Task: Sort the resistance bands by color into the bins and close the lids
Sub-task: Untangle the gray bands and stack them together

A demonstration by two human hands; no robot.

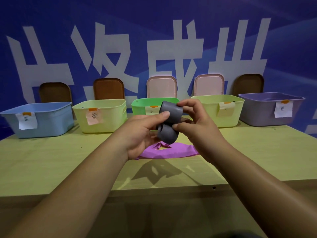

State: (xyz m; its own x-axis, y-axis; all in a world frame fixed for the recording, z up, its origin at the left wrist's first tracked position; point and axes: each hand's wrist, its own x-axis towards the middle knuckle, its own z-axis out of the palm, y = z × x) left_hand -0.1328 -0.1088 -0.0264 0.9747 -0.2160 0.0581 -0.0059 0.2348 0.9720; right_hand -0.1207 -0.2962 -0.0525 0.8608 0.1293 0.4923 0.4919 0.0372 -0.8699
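I see the left hand (142,134) and right hand (199,131) pinching a folded grey band (169,121) above a purple band (173,152) on the worktop (68,160), open bins (51,122) behind.

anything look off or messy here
Only the purple resistance band lies rumpled on the light wooden table, one end folded over, beneath the curled grey resistance band that the left hand and right hand hold. Nothing spilled or damaged.

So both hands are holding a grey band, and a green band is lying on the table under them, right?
Not quite. The head view shows that the band lying on the table is a purple band, not a green one. The rest holds: the left hand and the right hand both hold the grey band above it.
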